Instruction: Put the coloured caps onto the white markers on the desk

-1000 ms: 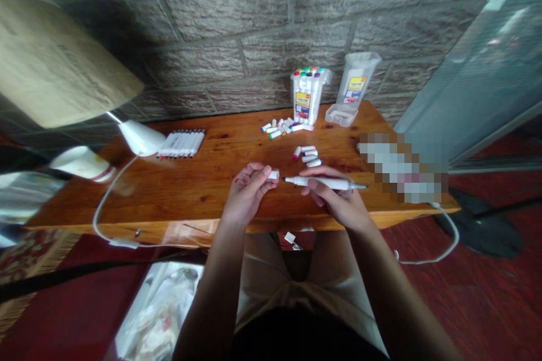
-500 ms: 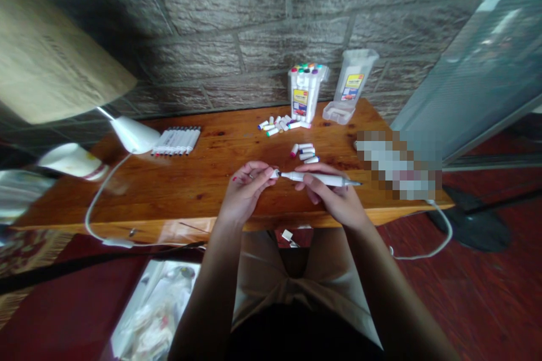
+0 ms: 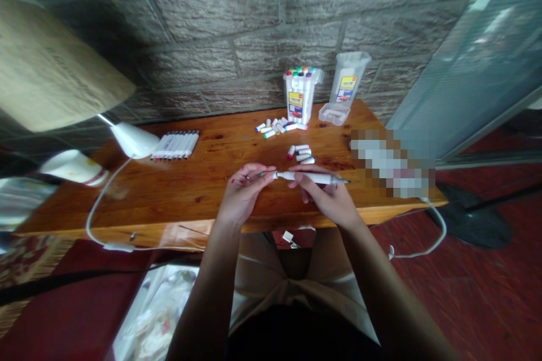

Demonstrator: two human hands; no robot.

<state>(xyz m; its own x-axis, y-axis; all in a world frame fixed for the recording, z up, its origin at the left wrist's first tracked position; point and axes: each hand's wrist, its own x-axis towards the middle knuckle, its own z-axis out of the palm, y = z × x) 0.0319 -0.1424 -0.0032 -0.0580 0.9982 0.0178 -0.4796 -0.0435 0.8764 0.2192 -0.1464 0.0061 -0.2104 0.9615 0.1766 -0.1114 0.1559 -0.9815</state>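
My right hand (image 3: pixel 317 189) grips a white marker (image 3: pixel 311 177) lying nearly level above the desk's front part. Its bare tip points right, past my fingers. Pinched in my left hand (image 3: pixel 243 192) is a white marker cap (image 3: pixel 274 175) with a green end. That cap meets the marker's left end; how far it is pushed on I cannot tell. Just beyond my right hand lie several loose caps (image 3: pixel 302 152). A second heap of caps (image 3: pixel 277 126) lies further back, by a clear case of markers (image 3: pixel 300 96). An open clear case (image 3: pixel 349 82) stands beside it.
At the left of the wooden desk (image 3: pixel 228 146) lies a row of markers (image 3: pixel 175 145). A lamp (image 3: pixel 133 141) and a paper cup (image 3: pixel 74 166) stand further left, with a white cable (image 3: pixel 97 197). A blurred-out object (image 3: pixel 389 166) lies at the right. Behind is a stone wall (image 3: pixel 212 5).
The cap in my left hand has come onto the marker's left end, where a gap showed before; its green end now shows. The whole view has shifted slightly.
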